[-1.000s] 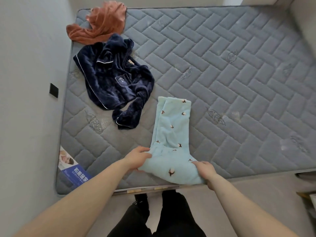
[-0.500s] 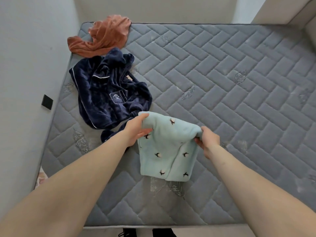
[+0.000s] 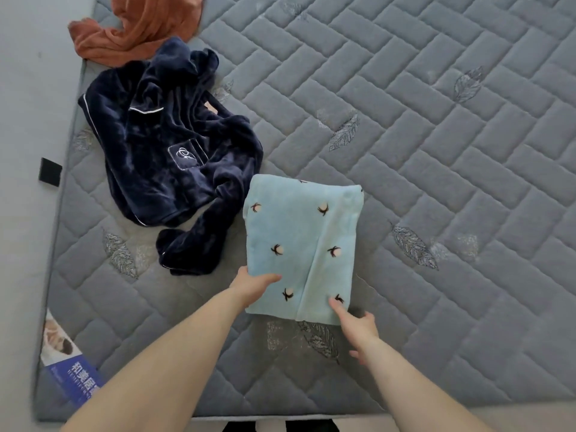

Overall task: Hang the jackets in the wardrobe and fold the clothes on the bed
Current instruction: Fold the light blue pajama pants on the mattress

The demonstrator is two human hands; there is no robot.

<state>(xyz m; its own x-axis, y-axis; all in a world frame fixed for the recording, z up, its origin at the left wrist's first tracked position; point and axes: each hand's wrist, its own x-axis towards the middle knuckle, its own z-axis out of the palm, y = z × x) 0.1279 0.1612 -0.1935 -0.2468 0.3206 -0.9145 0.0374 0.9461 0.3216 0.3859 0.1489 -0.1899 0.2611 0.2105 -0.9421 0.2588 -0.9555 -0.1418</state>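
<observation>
A grey quilted mattress [image 3: 405, 151] carried everything. A crumpled navy fleece jacket [image 3: 168, 157] lay near its left edge, an orange garment [image 3: 140, 26] beyond it. The folded light-blue patterned pants [image 3: 302, 247] lay flat beside the jacket's sleeve. The left hand [image 3: 252, 286] gripped their near-left corner; the right hand [image 3: 355, 325], fingers loosely spread, touched the near-right corner with one fingertip.
</observation>
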